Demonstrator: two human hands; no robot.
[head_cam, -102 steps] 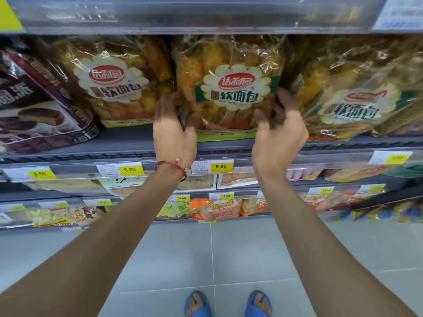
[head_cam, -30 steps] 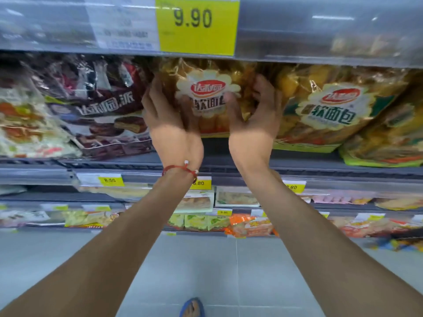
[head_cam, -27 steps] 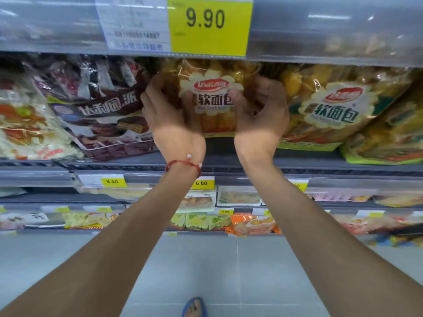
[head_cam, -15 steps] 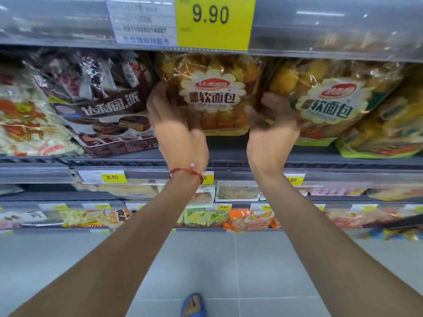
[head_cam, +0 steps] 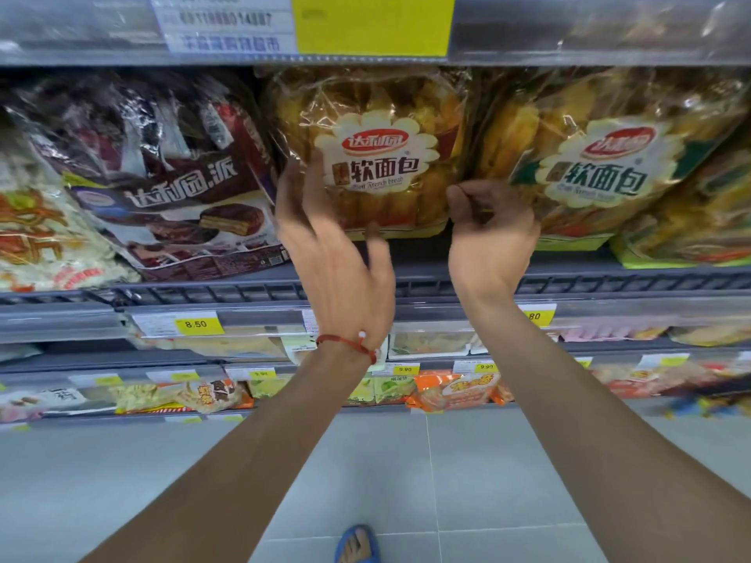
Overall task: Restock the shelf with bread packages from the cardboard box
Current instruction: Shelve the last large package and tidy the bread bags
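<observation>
A clear bag of soft French bread [head_cam: 378,156] with a white flower-shaped label stands upright on the grey shelf [head_cam: 609,280], under the shelf above. My left hand [head_cam: 329,245], with a red string on the wrist, is open with fingers spread over the bag's lower left edge. My right hand [head_cam: 491,233] is loosely curled at the bag's lower right corner, with nothing visibly in it. A second, identical bread bag [head_cam: 589,172] leans just to the right. The cardboard box is out of view.
A dark bag of chocolate pies [head_cam: 174,188] sits left of the bread, with a pale snack bag [head_cam: 40,237] beyond it. A yellow price tag [head_cam: 374,22] hangs on the upper shelf rail. Lower shelves [head_cam: 447,392] hold more packets. My blue-sandalled foot [head_cam: 357,546] stands on grey tile.
Both hands held the bread bag a second ago and pushed it upright on the shelf. They have since let go and drawn back slightly, the left opening, the right curling.
</observation>
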